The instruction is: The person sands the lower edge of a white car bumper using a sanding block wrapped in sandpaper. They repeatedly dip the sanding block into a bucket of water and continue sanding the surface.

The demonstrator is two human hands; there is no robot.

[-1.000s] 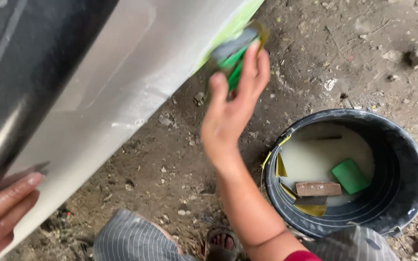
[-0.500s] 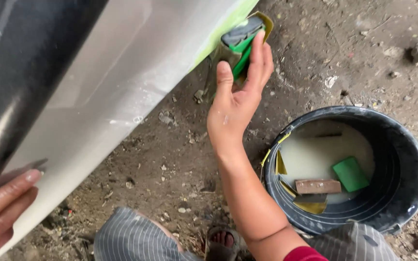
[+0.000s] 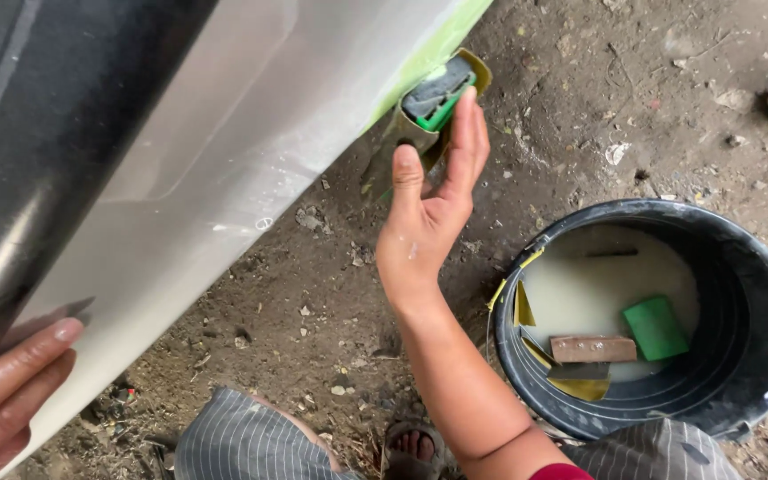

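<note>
Pressing sandpaper-wrapped block against grey car panel lower edge, right hand grasping it, left hand flat, released; next likely needing steady strokes along edge.

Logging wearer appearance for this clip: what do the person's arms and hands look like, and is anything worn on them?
Both hands are bare, with no gloves, rings or watch in view. The right hand leads into a bare forearm, with a red sleeve edge near the elbow. Only the fingers of the left hand show, with short, plain nails.
</note>
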